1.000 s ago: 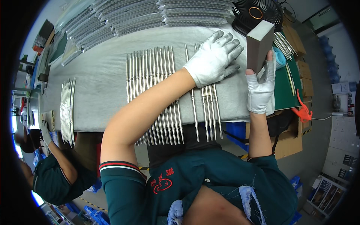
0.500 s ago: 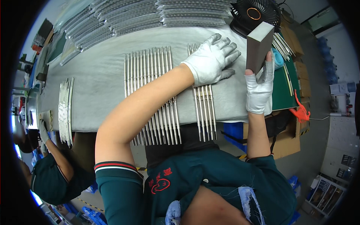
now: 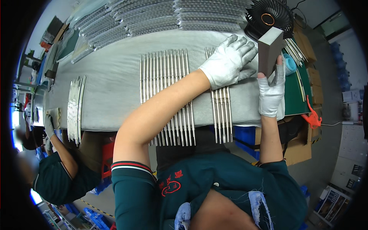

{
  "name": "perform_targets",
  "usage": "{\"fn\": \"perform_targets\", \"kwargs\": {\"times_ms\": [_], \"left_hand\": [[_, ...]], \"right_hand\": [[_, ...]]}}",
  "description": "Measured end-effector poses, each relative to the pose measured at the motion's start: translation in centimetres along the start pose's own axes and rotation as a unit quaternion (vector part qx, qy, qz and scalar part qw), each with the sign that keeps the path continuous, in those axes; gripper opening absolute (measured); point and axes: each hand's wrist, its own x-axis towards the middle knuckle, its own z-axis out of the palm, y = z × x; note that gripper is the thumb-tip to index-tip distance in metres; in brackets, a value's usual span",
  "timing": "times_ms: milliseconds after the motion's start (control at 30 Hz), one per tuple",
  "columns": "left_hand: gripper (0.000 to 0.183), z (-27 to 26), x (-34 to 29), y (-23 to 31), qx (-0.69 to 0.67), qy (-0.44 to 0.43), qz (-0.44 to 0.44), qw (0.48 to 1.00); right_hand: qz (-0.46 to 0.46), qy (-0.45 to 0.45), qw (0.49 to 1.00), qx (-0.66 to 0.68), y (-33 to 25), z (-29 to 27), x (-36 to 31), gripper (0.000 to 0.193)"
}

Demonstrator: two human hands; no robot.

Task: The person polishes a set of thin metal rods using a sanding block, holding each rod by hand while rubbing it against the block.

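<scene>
My left hand (image 3: 229, 61), in a white glove, lies flat with fingers spread on a small group of long shiny metal rods (image 3: 221, 109) on the grey-covered table (image 3: 111, 88). My right hand (image 3: 271, 92), also gloved, holds a grey rectangular block (image 3: 269, 50) upright at the right end of those rods. A wider row of the same rods (image 3: 168, 84) lies to the left, partly under my left forearm, its near ends hanging over the table's front edge.
Another bundle of rods (image 3: 75, 109) lies at the table's left. Stacked rods (image 3: 161, 17) line the far edge. A black fan (image 3: 268, 13) stands behind the block, beside a green mat (image 3: 297, 92). A co-worker in green (image 3: 57, 168) sits at lower left.
My left hand has slid slightly left and down over the small rod group, pressing them together. The right hand and block have barely moved.
</scene>
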Motion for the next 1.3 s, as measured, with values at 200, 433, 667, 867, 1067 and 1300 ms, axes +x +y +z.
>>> {"fn": "perform_targets", "kwargs": {"times_ms": [200, 433, 667, 867, 1067, 1300], "left_hand": [[0.066, -4.8, -2.4, -2.6, 0.08, -0.04, -0.001, 0.996], [0.061, -6.8, -6.9, -3.7, 0.115, -0.103, -0.038, 0.987], [0.057, -2.9, -3.6, -2.3, 0.06, 0.041, -0.068, 0.995], [0.06, -6.6, -5.3, -4.2, 0.114, 0.046, -0.063, 0.99], [0.059, -9.9, -11.4, -6.4, 0.181, -0.08, -0.1, 0.975], [0.06, -6.2, -8.0, -4.7, 0.143, 0.041, -0.154, 0.977]], "right_hand": [[0.015, 0.012, 1.0, -0.013, -0.1, -0.3, -0.1, 0.078], [0.004, -0.007, 1.0, -0.01, -0.2, -0.1, -0.1, 0.077], [-0.016, -0.014, 0.999, -0.044, 0.3, 0.0, 0.0, 0.077], [0.006, -0.006, 1.0, -0.009, 0.3, -0.3, 0.0, 0.077], [0.015, -0.047, 0.999, -0.01, 0.0, -0.3, -0.2, 0.074], [-0.008, -0.021, 0.999, -0.03, 0.5, -0.1, 0.0, 0.077]]}}
